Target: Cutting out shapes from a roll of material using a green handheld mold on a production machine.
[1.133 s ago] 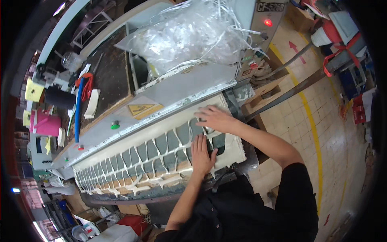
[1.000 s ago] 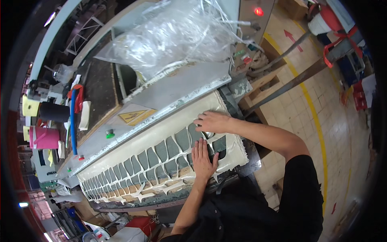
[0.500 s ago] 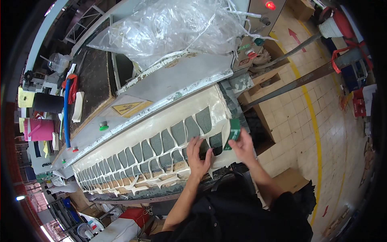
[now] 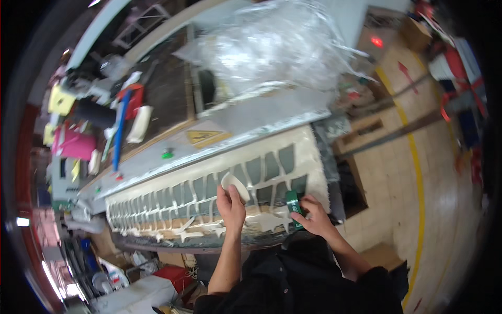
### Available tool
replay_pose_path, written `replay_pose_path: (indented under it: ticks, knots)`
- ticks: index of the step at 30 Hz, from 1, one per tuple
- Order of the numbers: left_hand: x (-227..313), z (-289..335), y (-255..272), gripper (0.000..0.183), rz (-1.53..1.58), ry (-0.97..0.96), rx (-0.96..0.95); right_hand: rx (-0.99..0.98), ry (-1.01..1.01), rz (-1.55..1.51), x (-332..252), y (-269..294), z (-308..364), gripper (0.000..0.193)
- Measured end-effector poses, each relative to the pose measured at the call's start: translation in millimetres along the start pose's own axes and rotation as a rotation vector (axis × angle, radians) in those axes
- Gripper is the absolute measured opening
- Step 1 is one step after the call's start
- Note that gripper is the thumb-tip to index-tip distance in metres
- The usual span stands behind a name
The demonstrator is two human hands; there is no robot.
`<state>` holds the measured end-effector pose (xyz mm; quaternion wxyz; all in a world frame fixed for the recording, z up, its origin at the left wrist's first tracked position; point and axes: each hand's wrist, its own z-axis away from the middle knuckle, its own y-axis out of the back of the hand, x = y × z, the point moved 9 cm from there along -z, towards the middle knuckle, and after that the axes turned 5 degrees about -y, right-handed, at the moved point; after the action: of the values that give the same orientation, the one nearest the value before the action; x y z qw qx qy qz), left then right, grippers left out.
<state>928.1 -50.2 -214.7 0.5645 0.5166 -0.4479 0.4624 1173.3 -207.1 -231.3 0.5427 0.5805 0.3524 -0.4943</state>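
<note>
A cream sheet [image 4: 316,172] lies along the bench, with rows of holes cut through it and thin strips left between them. Above its middle my left hand [image 4: 231,208] pinches a rounded, cream cut piece [image 4: 236,187] between thumb and fingers. Toward the sheet's right end, my right hand [image 4: 317,215] is closed on a green cutting die [image 4: 294,208], a narrow band with pale markings, held on edge at the near row of holes. The dark green bench surface [image 4: 264,197] shows through the openings. Motion blurs the picture somewhat.
Behind the sheet runs a grey machine beam [image 4: 251,121] with a yellow warning label [image 4: 208,137] and a green button [image 4: 167,153]. A large clear plastic bag [image 4: 272,49] rests above it. Cardboard boxes [image 4: 351,193] stand right of the bench, beside the tiled floor [image 4: 389,199].
My left hand has lifted off the sheet and now holds the cream piece. My right hand has brought the green cutting die nearer to me. The whole view has shifted.
</note>
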Motion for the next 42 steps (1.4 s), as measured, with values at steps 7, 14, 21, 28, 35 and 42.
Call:
replay_pose_path:
  ticks: [7, 14, 21, 28, 35, 42]
  knots:
    - [189.5, -118.4, 113.3, 0.034, -0.141, -0.763, 0.307, 0.001, -0.179, 0.489, 28.4, -52.7, -6.7, 0.042]
    - [258.8, -248.8, 145.4, 0.024, -0.761, -0.676, 0.069, -0.028, -0.025, 0.639, 24.0, -74.9, -1.8, 0.053]
    - [276.1, -214.0, 116.5, 0.032, -0.975, -0.936, 0.182, -0.166, -0.018, 0.644, 21.3, -63.0, 2.8, 0.048]
    - [279.3, -157.2, 190.4, 0.039, -0.914, -0.918, 0.194, -0.077, 0.257, 0.256, -145.7, -63.1, -64.7, 0.040]
    - [202.2, -122.7, 260.5, 0.028, -0.655, -0.889, 0.230, 0.413, 0.704, 0.532, -323.2, -80.0, -195.8, 0.040]
    - [12.4, -94.9, 365.3, 0.029, -0.418, -0.594, 0.095, 0.357, 0.561, 0.686, -314.9, -107.8, -274.5, 0.046]
